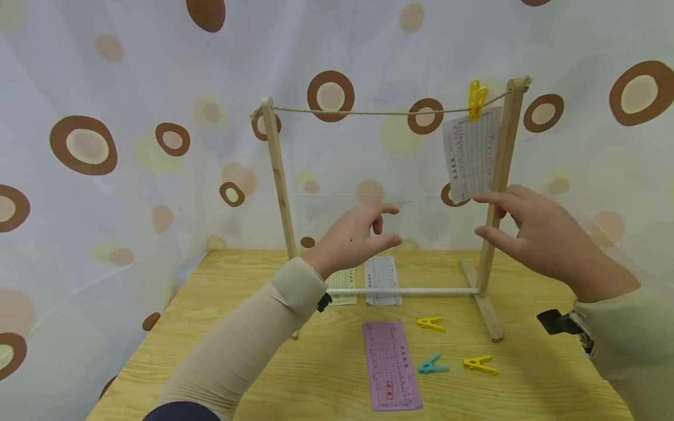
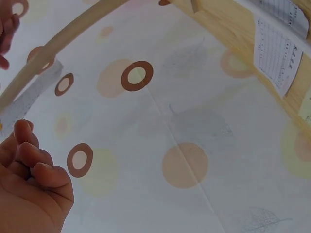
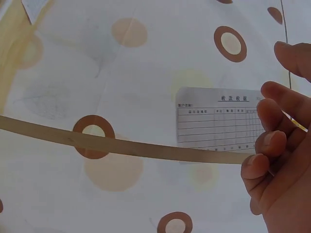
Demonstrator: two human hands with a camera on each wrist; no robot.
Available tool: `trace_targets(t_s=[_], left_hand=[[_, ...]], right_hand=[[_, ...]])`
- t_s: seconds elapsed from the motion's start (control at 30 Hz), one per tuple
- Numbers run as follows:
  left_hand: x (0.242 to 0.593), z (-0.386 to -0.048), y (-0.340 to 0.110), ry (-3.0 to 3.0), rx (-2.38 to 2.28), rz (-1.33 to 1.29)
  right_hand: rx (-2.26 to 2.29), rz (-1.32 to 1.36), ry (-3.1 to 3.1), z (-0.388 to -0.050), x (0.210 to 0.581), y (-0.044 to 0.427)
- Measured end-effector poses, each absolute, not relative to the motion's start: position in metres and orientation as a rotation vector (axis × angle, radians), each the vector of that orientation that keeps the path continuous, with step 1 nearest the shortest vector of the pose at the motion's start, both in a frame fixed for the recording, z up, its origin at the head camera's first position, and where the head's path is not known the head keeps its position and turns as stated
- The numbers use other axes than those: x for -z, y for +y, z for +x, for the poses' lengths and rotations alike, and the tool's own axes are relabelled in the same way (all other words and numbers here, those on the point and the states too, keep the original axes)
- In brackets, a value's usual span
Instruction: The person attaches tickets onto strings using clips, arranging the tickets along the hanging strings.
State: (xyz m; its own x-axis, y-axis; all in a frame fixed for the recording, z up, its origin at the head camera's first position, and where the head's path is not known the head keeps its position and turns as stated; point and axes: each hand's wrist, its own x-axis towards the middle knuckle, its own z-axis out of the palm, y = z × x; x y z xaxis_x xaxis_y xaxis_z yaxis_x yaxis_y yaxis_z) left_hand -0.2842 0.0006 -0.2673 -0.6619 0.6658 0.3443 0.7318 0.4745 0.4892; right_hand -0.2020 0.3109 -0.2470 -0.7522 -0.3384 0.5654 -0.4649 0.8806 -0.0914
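A white printed receipt slip (image 1: 471, 158) hangs from a twine line (image 1: 368, 112) at the right end, held by two yellow clothespins (image 1: 476, 102). My right hand (image 1: 547, 234) is raised by the frame's right post, just below and right of the slip, thumb and index finger apart. Nothing shows in its grasp. In the right wrist view the slip (image 3: 214, 121) appears beyond the fingers, partly hidden by them. My left hand (image 1: 353, 237) hovers under the middle of the line, fingers loosely bent and holding nothing.
On the wooden table (image 1: 253, 380) lie a pink slip (image 1: 391, 365), a teal clothespin (image 1: 433, 365) and two yellow clothespins (image 1: 480, 365). A white slip (image 1: 382, 275) and a pale yellow-green slip (image 1: 347, 280) lie behind the white crossbar (image 1: 426, 291). A patterned curtain (image 1: 158, 70) stands behind.
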Motion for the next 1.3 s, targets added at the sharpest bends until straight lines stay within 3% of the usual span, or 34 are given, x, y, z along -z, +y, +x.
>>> trace_targets(t_s=[0.6,1.07,1.3], left_hand=[[0.35,-0.273,-0.022,-2.772,0.963,-1.161],[0.418,-0.27,-0.029,-3.097,0.612,-1.247],[0.434,-0.273,-0.034,-3.188,0.568,-1.232]], right_hand=[[-0.484,0.616,-2.68,-0.204,0.336,0.313],[-0.734,0.663,-3.017,-0.215,0.412,0.31],[-0.785,0.642,-3.139,-0.219,0.431,0.312]])
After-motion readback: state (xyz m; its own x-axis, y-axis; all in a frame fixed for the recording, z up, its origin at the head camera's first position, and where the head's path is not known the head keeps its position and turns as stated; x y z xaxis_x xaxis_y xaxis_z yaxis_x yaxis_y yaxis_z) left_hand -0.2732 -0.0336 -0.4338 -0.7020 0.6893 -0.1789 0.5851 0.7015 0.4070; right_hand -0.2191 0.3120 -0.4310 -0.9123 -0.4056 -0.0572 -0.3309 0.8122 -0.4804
